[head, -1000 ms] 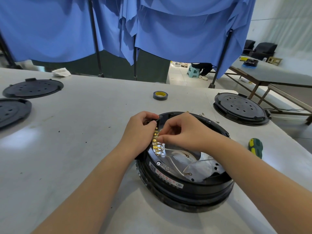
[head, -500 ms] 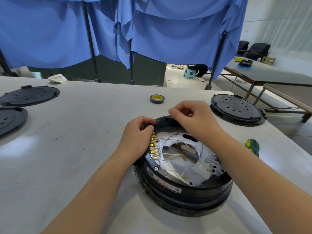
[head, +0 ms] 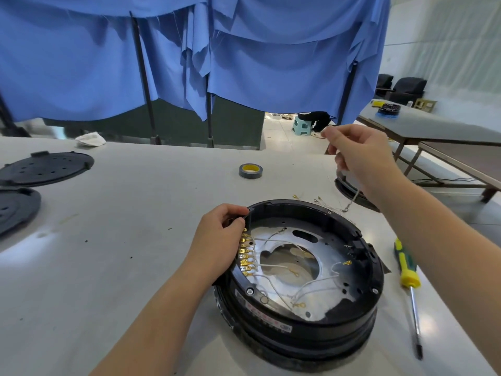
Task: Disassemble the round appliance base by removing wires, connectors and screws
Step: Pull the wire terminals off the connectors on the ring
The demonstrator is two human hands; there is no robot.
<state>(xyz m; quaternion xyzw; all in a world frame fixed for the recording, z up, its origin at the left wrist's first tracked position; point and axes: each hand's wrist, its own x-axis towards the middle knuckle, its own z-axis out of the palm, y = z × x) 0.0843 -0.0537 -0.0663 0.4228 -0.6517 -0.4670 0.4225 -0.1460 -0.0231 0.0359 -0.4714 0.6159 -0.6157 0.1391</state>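
The round black appliance base [head: 349, 318] lies open side up on the white table, showing a silver plate with several white wires [head: 273, 241] and a row of brass connectors [head: 245, 256] along its left inner rim. My left hand [head: 217, 240] grips that left rim beside the connectors. My right hand [head: 360, 158] is raised above and behind the base, pinching a thin white wire [head: 352, 198] that dangles free toward the table. A few loose wires [head: 321, 200] lie just behind the base.
A green and yellow screwdriver [head: 406, 275] lies right of the base. A roll of dark tape [head: 250, 170] sits further back. Black round covers [head: 46, 168] rest at the far left, another is partly hidden behind my right hand. Blue curtains hang behind the table.
My right hand has left the connector row and risen up and to the right, pulling a white wire out of the base. My left hand stays on the rim.
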